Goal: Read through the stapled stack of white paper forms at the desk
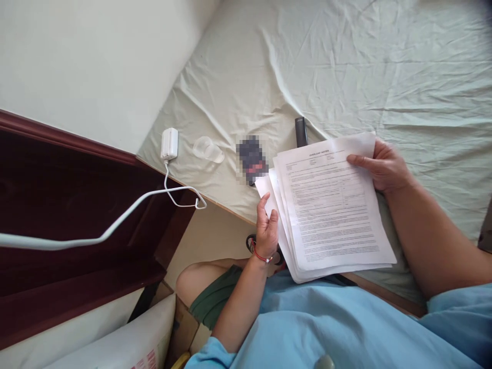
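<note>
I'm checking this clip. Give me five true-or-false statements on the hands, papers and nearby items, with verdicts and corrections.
1. The right hand grips the papers with its thumb on top. True.
2. The top page is blank. False: the top page is covered with printed text.
3. A clear plastic cup is on the sheet, between the white corded block and the pixelated patch. True.
4. The red bracelet is on the right wrist. False: the red bracelet is on the left wrist.
5. A black object lies by the papers' top edge. True.
</note>
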Tool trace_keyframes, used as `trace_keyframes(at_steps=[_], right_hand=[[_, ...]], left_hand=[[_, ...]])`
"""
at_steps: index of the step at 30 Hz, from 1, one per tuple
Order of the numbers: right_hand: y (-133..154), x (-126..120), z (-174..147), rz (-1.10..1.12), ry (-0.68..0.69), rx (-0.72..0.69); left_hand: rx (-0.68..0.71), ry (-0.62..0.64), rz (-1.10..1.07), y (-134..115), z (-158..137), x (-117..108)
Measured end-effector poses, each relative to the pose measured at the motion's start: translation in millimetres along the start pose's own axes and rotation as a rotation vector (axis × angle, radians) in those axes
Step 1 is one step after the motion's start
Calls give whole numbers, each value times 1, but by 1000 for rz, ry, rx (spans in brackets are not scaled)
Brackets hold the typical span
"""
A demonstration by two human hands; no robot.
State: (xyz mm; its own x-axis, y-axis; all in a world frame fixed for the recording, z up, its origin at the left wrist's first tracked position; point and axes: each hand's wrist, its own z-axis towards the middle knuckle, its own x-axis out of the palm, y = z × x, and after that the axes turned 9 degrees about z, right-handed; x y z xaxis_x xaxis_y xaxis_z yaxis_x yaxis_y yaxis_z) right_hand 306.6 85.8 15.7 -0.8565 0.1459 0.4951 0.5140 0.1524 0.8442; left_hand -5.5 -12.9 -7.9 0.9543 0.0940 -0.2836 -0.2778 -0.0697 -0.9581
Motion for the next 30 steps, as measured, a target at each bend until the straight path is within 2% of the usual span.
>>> trace_keyframes(at_steps=[3,9,21,30], right_hand=[[-2,-1,-1,-25,36,18],[-5,0,0,-83,80,30],[-14,6,1,-152,66,-100],[-19,7,-1,-171,57,-112]], left_hand=[[52,30,46,2,0,0],[56,51,49,4,2,0],[80,111,-11,8,-1,-3],[60,143,-31,11,-5,-2]])
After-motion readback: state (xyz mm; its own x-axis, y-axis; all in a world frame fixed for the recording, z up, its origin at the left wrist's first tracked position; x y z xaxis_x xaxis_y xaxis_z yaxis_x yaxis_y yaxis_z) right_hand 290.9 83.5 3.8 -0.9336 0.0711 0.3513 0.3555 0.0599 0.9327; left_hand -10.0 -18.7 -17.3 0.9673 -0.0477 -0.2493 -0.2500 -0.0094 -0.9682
